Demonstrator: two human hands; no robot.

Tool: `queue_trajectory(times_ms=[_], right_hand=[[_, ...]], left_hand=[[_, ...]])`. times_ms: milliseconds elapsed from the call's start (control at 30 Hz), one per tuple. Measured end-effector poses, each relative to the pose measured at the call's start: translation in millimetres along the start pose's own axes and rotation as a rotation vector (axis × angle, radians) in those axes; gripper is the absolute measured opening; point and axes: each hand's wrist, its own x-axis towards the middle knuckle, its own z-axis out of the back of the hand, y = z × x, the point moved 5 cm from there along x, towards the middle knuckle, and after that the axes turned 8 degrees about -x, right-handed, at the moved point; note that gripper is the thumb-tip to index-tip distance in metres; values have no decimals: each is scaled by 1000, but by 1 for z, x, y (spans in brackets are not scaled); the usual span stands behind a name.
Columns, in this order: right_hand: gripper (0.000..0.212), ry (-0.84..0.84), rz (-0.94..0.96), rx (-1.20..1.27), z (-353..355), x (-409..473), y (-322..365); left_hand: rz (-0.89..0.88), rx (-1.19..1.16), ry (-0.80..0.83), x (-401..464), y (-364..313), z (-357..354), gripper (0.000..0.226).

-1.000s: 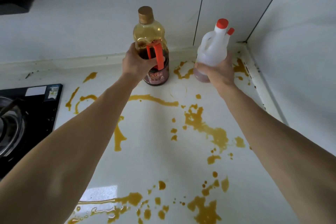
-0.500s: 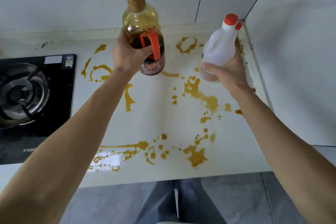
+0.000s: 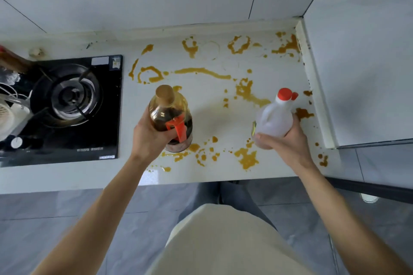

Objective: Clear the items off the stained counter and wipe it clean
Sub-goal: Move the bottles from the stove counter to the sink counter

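Note:
My left hand [image 3: 152,136] grips a clear bottle of dark sauce [image 3: 169,114] with a gold cap and an orange handle, held above the white counter [image 3: 214,118]. In my right hand [image 3: 283,143] is a white plastic bottle [image 3: 274,120] with a red cap, gripped low on its body and lifted over the counter's right part. Orange-brown sauce stains [image 3: 248,94] streak and spot the counter from the back wall to the front edge.
A black gas stove [image 3: 64,105] takes up the counter's left side, with utensils [image 3: 9,105] at its far left. White walls close off the back and right. A cabinet edge [image 3: 368,143] juts at the right. Grey floor lies below the front edge.
Both hands have lifted the bottles off the back of the counter and drawn them toward me. The view has pulled back, so the counter's front edge and the floor show.

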Motion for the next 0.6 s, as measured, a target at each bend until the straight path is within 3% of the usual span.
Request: queue_trajectory(times_ms=[233, 433, 600], right_hand=[[88, 40, -79, -95, -6, -50, -36], [94, 129, -93, -245, 3, -61, -62], [95, 251, -35, -367, -7, -46, -63]], left_hand=[[111, -78, -37, -63, 48, 19, 74], [204, -110, -205, -108, 76, 36, 65], [289, -166, -375, -166, 102, 45, 74]])
